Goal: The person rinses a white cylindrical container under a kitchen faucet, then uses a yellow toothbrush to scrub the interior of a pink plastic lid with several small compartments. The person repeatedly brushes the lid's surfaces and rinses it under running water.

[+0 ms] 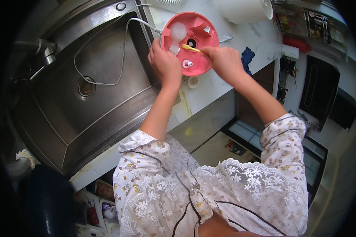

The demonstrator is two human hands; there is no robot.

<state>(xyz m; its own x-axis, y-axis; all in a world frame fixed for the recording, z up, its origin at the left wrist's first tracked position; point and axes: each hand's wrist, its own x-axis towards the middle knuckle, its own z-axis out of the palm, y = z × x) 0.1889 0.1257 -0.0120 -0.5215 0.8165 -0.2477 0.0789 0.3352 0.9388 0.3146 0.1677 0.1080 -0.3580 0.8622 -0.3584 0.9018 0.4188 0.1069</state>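
A round pink appliance base (203,63), which looks like a humidifier's, sits on the counter beside the sink. My left hand (167,66) grips its near left rim. Between the fingers of my right hand (227,63) is a small yellow brush (192,48), likely a toothbrush. Its head is inside the base, close to a black-ringed round recess (191,43). A translucent white float (178,32) lies in the base's left part. Nearer me stands a small white-and-red fitting (187,63). From the base's left side runs a grey-white power cord (123,56), looping down into the sink.
Left of the counter (209,89) is a stainless steel sink (106,103) with a drain (85,88) and a faucet (47,54). A white cylindrical container (244,10) lies at the back. A dark blue cloth (247,59) and a white ribbed cap (193,82) are near the base.
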